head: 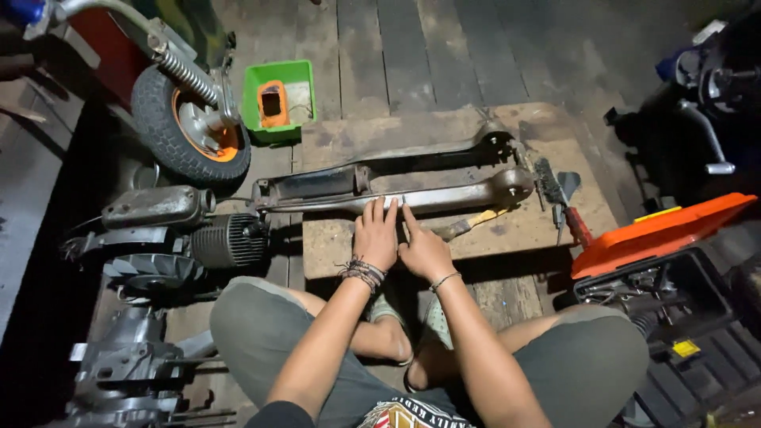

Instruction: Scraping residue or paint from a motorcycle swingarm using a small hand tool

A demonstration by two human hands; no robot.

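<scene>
**Head view: both hands at the swing arm on the board**

Head camera looked down on you, seated cross-legged on a plank floor [444, 55].

- Swing arm [444, 196]: long rusty metal part, lay flat across a wooden board [333, 238], one end at the engine [226, 240], the round eye to the right. The board kept it off the floor and within reach of your lap.
- Left hand [376, 238]: rested palm-down on the arm's near edge, fingers straight, gripping nothing, likely steadying it.
- Right hand [424, 250]: beside the left, touching it, forefinger stretched to the arm's edge; no closed grip. A small item between the fingertips could not be made out.
- Hammer [468, 224]: lay just behind your right hand, under the arm.
- Wire brush [547, 184]: on the board by the eye, near a red-handled tool [577, 227].
- Green tray [279, 89]: well apart, beside a wheel [186, 127].
- Toolbox [662, 230]: orange lid raised, at your right knee.
</scene>
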